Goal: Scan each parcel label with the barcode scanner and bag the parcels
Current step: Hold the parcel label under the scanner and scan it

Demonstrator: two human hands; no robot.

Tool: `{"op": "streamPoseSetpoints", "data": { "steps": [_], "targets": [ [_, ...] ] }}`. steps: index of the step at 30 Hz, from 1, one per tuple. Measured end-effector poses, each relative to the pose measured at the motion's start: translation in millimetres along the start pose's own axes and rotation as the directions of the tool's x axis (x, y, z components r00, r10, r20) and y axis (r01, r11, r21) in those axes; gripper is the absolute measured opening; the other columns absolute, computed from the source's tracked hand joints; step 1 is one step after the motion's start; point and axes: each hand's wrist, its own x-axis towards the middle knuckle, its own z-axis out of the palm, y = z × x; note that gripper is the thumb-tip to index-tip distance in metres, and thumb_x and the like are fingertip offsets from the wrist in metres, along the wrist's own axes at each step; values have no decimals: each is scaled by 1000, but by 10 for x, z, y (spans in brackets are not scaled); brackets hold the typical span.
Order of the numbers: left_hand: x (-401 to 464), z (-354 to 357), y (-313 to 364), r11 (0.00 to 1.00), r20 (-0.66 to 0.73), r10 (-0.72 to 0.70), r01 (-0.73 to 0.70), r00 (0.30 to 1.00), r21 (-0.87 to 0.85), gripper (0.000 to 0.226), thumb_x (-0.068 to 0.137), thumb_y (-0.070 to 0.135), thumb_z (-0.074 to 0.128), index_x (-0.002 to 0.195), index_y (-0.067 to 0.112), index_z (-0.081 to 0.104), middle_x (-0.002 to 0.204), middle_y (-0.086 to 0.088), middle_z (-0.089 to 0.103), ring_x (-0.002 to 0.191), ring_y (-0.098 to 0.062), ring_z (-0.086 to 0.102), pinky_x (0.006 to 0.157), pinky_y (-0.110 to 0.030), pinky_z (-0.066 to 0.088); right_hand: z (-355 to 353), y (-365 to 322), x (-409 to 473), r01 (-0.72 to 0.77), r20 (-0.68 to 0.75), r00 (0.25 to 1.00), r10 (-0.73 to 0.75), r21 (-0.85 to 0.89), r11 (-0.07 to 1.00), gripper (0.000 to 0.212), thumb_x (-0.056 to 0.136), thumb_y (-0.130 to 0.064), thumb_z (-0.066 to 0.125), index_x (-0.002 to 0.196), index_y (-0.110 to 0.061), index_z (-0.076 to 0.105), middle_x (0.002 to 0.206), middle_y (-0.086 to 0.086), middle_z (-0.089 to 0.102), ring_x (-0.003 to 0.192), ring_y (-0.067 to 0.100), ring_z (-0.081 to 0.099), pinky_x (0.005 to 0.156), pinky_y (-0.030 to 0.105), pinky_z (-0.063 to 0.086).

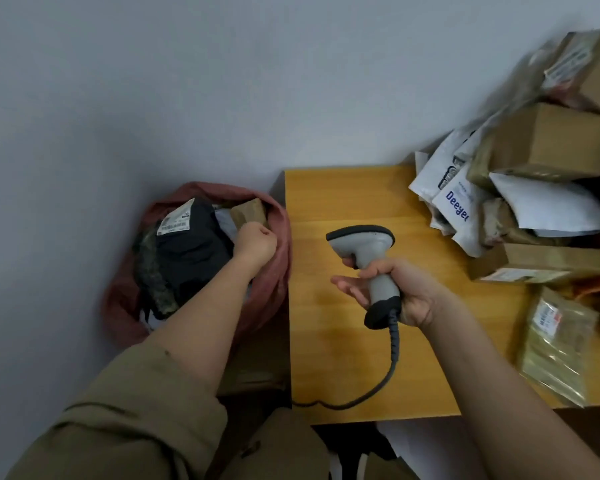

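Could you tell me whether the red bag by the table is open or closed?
Open: the red bag gapes, showing parcels inside.

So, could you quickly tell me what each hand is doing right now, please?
Left hand: fingers curled inside the red bag; whether it holds anything cannot be told.
Right hand: holding the barcode scanner.

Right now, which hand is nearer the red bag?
Left. The left hand is inside the red bag, at its right rim, among the parcels. The right hand is over the table, gripping the scanner, apart from the bag.
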Motion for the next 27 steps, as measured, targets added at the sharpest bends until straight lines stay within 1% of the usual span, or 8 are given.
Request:
{"op": "streamPoseSetpoints", "data": {
  "steps": [6, 9, 11, 13, 16, 20, 24, 27],
  "targets": [
    [-303, 440, 404, 992, 46, 109, -112, 993, 55, 24, 92, 9, 50, 68, 10, 44, 68, -10, 40, 64, -21, 41, 60, -32, 30, -506, -23, -470, -26, -1, 1000, 26, -61, 998, 49, 74, 10, 51, 120, -5, 56, 123, 32, 60, 67, 30, 73, 50, 33, 60],
    [-483, 696, 537, 993, 62, 102, -106, 993, 59, 30, 95, 11, 50, 69, 12, 37, 67, -9, 34, 67, -22, 37, 61, -35, 29, -840, -54, -671, 1, 15, 1000, 1, -71, 998, 46, 74, 9, 51, 116, -6, 58, 128, 31, 58, 67, 28, 73, 50, 31, 59],
    [-671, 971, 638, 996, 74, 70, -73, 995, 49, 34, 98, 12, 50, 68, 12, 33, 66, -9, 30, 67, -23, 34, 61, -38, 32, -1142, -87, -845, 10, 34, 999, -6, -98, 995, 46, 73, 9, 51, 115, -7, 59, 131, 31, 57, 68, 28, 72, 52, 30, 60],
    [-917, 1311, 785, 1000, 117, 2, -4, 993, 21, 26, 99, 11, 49, 74, 11, 41, 69, -9, 35, 66, -25, 35, 58, -33, 36, -1513, -121, -1056, 9, 38, 999, -5, -107, 994, 44, 75, 9, 51, 115, -7, 60, 131, 31, 57, 69, 27, 72, 52, 30, 60],
    [-1329, 1929, 1088, 977, 291, -134, 175, 947, -120, 6, 99, 11, 50, 101, 6, 53, 77, -10, 50, 60, -21, 42, 50, -28, 39, -2156, -191, -1405, 28, 7, 1000, -27, -114, 993, 45, 72, 8, 53, 113, -7, 63, 130, 30, 59, 70, 27, 72, 51, 29, 59],
    [-1835, 2748, 1426, 937, 507, -188, 308, 841, -163, 23, 99, 16, 52, 119, 6, 50, 80, -8, 60, 61, -19, 53, 64, -30, 51, -2962, -349, -1779, 74, -128, 988, -90, -129, 989, 44, 81, 12, 49, 118, -9, 62, 127, 20, 53, 72, 30, 73, 47, 26, 57],
    [-2110, 3335, 1583, 950, 571, -190, 296, 798, -97, 26, 97, 18, 53, 120, 6, 56, 105, -8, 64, 77, -20, 60, 81, -35, 53, -3518, -414, -1880, 141, -256, 954, -158, -84, 987, 42, 90, 11, 44, 127, -7, 49, 118, 25, 54, 80, 30, 73, 48, 23, 56],
    [-2208, 3601, 1595, 964, 586, -163, 254, 794, -75, 22, 95, 20, 56, 116, 12, 60, 117, -4, 60, 95, -21, 61, 85, -35, 51, -3737, -348, -1820, 207, -298, 933, -202, -18, 978, 43, 89, 11, 42, 126, -10, 44, 125, 35, 55, 60, 21, 69, 46, 20, 52]
  ]
}}
